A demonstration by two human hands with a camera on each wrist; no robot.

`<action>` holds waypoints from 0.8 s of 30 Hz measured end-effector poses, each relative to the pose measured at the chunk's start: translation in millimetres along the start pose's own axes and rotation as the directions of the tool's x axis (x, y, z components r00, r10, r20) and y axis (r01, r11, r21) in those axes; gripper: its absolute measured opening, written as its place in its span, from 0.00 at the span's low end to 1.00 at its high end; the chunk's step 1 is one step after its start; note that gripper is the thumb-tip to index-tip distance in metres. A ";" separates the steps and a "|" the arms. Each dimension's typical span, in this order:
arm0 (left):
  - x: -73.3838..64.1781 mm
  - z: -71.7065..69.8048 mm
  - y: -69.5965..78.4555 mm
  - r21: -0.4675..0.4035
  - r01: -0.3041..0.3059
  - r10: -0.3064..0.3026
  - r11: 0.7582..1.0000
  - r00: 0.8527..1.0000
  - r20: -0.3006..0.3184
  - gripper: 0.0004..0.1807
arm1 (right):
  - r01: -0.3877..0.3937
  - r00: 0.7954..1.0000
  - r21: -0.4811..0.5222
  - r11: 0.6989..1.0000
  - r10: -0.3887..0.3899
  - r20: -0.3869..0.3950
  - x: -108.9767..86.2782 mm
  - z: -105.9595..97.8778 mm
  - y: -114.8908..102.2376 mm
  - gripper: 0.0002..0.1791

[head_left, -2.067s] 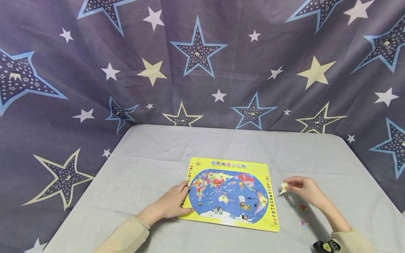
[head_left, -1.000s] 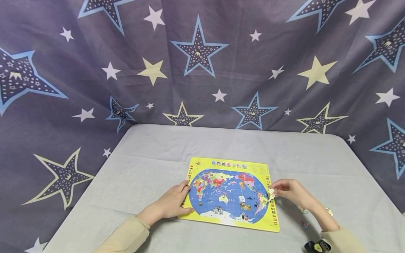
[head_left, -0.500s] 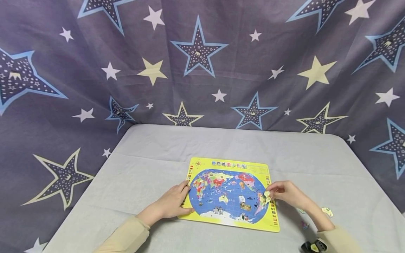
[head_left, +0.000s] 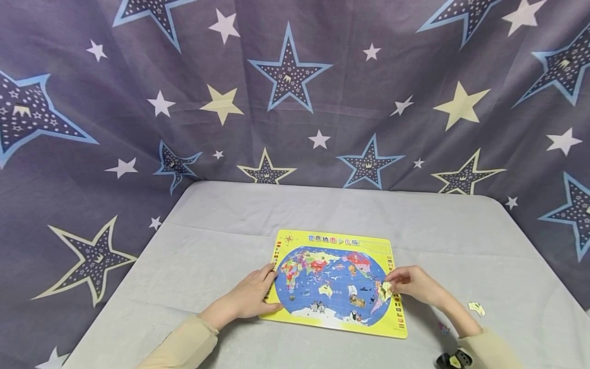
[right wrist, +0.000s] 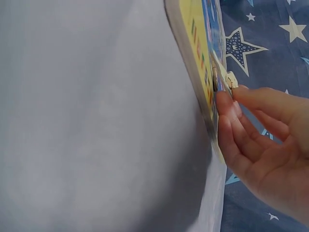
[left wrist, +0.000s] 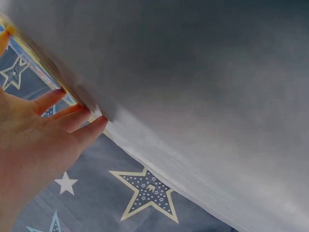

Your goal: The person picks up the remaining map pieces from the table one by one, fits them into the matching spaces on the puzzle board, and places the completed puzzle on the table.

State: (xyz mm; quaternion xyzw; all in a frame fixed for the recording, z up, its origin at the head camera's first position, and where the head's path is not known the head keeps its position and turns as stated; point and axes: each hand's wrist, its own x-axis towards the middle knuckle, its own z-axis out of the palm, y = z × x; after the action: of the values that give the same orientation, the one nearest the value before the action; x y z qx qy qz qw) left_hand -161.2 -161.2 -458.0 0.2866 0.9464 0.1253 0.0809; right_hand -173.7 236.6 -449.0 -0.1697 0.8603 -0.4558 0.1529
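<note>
A world map puzzle board with a yellow border lies flat on the table. Beside its left edge is my left hand; in the left wrist view the fairly straight fingers touch the board's side. At the right of the map, my right hand pinches a small pale yellow puzzle piece between thumb and fingertips. The right wrist view has this piece tilted against the board's surface, its lower part hidden by the fingers.
Right of the board lie a loose cream piece and a small pink-purple piece. A black wrist camera sits by the right sleeve. A star-patterned curtain hangs behind the grey-covered table.
My right hand has carried the pale yellow piece leftward from beside the board onto the right part of the map. The left hand stays put. The right forearm now covers a red-green piece.
</note>
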 end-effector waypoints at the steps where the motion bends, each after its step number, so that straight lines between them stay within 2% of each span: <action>1: 0.0 0.1 0.0 0.001 0.000 0.000 1.000 1.000 0.000 0.42 | 0.001 1.000 0.003 1.000 -0.001 0.002 -0.1 0.4 -0.1 0.10; 8: 0.6 0.4 -0.8 0.004 -0.002 0.002 1.000 1.000 -0.001 0.42 | 0.027 0.999 0.035 0.999 -0.028 0.027 0.2 1.9 -2.6 0.11; 19: 0.3 -0.4 0.2 -0.003 -0.001 0.001 1.000 1.000 0.004 0.42 | 0.077 0.997 -0.013 0.997 -0.076 0.028 2.8 4.5 -1.2 0.09; 24: 0.3 -0.7 0.3 -0.001 -0.002 0.002 1.000 1.000 0.004 0.42 | 0.073 0.997 -0.003 0.997 -0.073 0.037 2.7 5.3 -3.2 0.09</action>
State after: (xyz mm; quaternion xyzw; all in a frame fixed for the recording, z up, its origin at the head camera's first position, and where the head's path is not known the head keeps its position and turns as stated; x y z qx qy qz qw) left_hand -161.5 -160.9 -457.3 0.2879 0.9458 0.1255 0.0826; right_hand -173.4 229.9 -449.5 -0.2095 0.8516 -0.4560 0.1515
